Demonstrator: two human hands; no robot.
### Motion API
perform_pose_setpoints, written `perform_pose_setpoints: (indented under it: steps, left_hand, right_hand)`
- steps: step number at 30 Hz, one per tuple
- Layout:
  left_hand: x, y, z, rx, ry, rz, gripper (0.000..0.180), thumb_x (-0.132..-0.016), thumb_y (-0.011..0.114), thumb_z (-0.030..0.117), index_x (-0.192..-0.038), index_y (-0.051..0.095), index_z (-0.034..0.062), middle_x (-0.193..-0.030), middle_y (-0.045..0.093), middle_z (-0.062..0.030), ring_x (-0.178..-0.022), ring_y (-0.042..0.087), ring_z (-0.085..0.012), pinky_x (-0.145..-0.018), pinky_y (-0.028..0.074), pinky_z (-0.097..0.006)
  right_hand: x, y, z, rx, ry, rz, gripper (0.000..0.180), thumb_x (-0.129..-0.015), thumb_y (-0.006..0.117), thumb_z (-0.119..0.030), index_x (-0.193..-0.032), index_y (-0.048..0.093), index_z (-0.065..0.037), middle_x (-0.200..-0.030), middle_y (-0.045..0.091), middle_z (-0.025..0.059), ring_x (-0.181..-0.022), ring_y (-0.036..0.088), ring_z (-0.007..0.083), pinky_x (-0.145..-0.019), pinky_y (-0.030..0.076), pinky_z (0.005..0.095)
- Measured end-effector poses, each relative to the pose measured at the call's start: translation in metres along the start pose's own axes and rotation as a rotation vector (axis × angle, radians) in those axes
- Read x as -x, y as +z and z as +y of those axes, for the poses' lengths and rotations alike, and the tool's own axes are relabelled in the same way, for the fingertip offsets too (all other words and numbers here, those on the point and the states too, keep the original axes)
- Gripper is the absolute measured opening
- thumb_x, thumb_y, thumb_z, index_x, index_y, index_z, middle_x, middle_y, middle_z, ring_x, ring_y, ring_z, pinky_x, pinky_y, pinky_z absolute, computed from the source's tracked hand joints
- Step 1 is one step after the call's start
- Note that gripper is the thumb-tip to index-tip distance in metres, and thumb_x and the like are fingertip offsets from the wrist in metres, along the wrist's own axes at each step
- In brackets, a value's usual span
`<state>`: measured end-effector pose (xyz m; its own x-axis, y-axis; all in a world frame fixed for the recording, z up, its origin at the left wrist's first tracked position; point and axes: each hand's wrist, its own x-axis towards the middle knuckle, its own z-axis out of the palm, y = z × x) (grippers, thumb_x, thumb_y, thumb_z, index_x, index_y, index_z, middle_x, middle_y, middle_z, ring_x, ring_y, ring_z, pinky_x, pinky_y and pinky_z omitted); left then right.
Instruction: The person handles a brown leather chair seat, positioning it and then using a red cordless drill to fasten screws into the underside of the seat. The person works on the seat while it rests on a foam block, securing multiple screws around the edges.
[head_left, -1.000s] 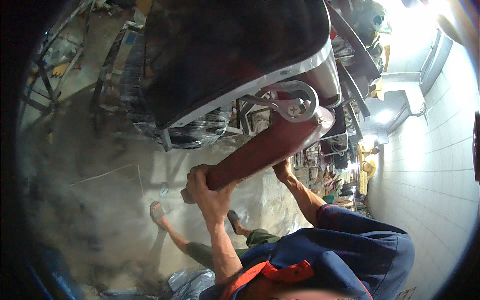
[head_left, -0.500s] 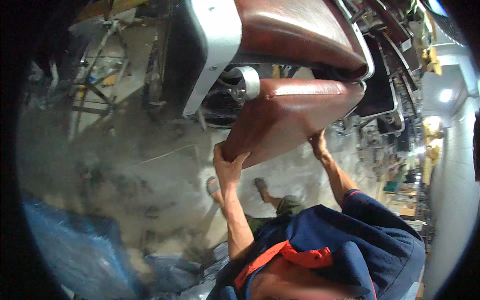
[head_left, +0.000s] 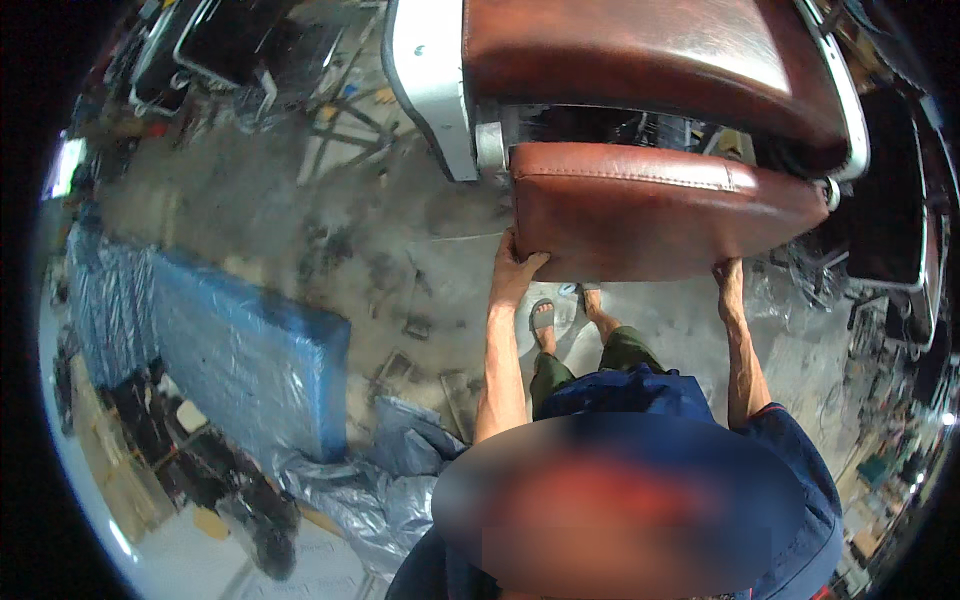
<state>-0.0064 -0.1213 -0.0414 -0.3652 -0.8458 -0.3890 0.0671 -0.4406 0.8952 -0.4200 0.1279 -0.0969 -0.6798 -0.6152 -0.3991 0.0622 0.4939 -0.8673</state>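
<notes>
A reddish-brown padded panel (head_left: 650, 225), like a chair's leg rest with a stitched top edge, hangs in front of a brown upholstered seat (head_left: 640, 60). My left hand (head_left: 514, 270) grips its lower left corner, thumb on the front face. At the lower edge on the right, my right hand (head_left: 730, 275) holds it with the fingers partly hidden behind. A white metal side frame (head_left: 428, 70) flanks the seat on the left. A short silver metal piece (head_left: 491, 147) is beside the panel's upper left corner, and a small metal fitting (head_left: 832, 193) is at its right end.
On the left stands a blue plastic-wrapped slab (head_left: 245, 335), with grey plastic sheeting (head_left: 370, 490) beside it. Metal frames (head_left: 345, 135) lie at the far left. Another dark chair (head_left: 885, 200) stands close on the right. My sandalled feet (head_left: 543, 318) are below the panel.
The panel has swung from a slant to nearly level, lined up along the seat's front between the side frames. Both hands have kept their hold. My view has turned, showing more of the left side.
</notes>
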Motion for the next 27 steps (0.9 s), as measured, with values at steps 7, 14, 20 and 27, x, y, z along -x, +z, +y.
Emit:
perform_pose_setpoints:
  steps: [7,14,20,27]
  left_hand:
    - [-0.004,-0.001,-0.011,0.046,0.036,0.034,0.065,-0.075,0.078,0.007,-0.135,0.053,0.0006,-0.127,0.063,-0.0093,-0.118,0.059,-0.0194,-0.105,0.046,-0.036]
    - [0.023,0.005,-0.003,0.069,0.007,0.165,0.054,-0.073,0.076,0.003,-0.125,0.063,-0.0005,-0.115,0.068,-0.0083,-0.107,0.064,-0.0186,-0.098,0.051,-0.035]
    - [0.054,0.012,0.017,0.118,0.088,0.251,0.043,-0.077,0.077,0.006,-0.117,0.065,-0.0002,-0.106,0.071,-0.0072,-0.097,0.066,-0.0164,-0.089,0.054,-0.034]
    - [0.064,0.019,0.015,0.103,0.076,0.248,0.047,-0.082,0.085,0.026,-0.116,0.066,-0.0012,-0.107,0.071,-0.0091,-0.095,0.066,-0.0168,-0.086,0.055,-0.034]
  right_hand:
    - [0.002,-0.011,-0.029,-0.045,-0.063,-0.171,0.074,-0.104,0.044,-0.061,-0.157,0.033,-0.01,-0.145,0.042,0.011,-0.121,0.049,0.0226,-0.108,0.043,0.0438]
    - [0.009,-0.022,-0.04,0.074,-0.041,-0.197,0.043,-0.08,0.074,-0.022,-0.115,0.06,-0.002,-0.106,0.061,0.0046,-0.098,0.058,0.0194,-0.091,0.047,0.0351]
    - [0.048,-0.016,-0.045,-0.328,-0.018,-0.215,0.04,-0.077,0.073,-0.016,-0.113,0.063,0.0,-0.104,0.063,0.0018,-0.093,0.058,0.0142,-0.087,0.045,0.0315]
    - [0.081,-0.016,-0.07,-0.072,-0.064,-0.059,0.051,-0.084,0.075,-0.024,-0.125,0.06,0.003,-0.116,0.066,0.0069,-0.106,0.061,0.0187,-0.095,0.047,0.0343]
